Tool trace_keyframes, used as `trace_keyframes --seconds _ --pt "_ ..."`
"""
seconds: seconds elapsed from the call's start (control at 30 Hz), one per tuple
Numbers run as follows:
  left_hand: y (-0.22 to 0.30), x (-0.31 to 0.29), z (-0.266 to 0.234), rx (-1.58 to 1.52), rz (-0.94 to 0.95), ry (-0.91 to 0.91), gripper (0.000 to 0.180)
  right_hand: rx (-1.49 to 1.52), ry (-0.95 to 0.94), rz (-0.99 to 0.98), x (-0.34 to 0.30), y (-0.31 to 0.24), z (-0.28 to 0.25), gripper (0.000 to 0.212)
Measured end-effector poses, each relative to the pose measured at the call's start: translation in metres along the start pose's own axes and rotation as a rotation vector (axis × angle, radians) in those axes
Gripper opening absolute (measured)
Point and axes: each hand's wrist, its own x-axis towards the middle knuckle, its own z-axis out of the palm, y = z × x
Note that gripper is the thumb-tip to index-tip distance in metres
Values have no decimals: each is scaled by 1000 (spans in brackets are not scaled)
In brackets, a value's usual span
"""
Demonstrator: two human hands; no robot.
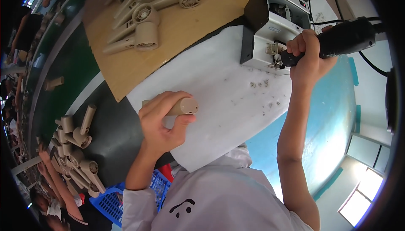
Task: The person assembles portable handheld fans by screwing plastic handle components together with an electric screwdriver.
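Note:
My left hand is closed round a beige handheld fan, its flat round handle end turned up toward me above a white foam sheet. Small holes show in that end; the fan's head is hidden behind my fingers. My right hand grips a black electric screwdriver, held tilted with its nose at the front of a grey and black screw feeder. Whether the bit touches a screw there is too small to tell. Loose dark screws lie scattered on the foam sheet.
Several beige fans lie on a brown cardboard sheet at the back. A heap of fans sits at left, beside another person's arms. A green conveyor belt runs behind. Below is a blue basket. Black cables hang at right.

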Motion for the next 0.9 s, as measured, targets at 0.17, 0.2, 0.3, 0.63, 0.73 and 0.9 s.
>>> trace_keyframes --seconds 0.17,0.2,0.3,0.63,0.73,0.9 --pt "-5 -7 -1 33 39 38 34 295 -120 337 -29 -17 2 36" --pt "-6 -8 -1 15 67 33 32 531 -229 346 -41 -19 -1 37" --pt "-5 -8 -1 -31 85 36 28 792 -430 153 -64 -47 21 33" --pt "-7 -10 4 -46 131 39 26 828 -443 151 -100 -52 50 40" --pt "-4 -8 3 -32 107 35 26 755 -471 154 -99 -47 57 40" --pt "-4 -1 -1 -26 47 42 28 788 -430 131 -100 -39 71 34"
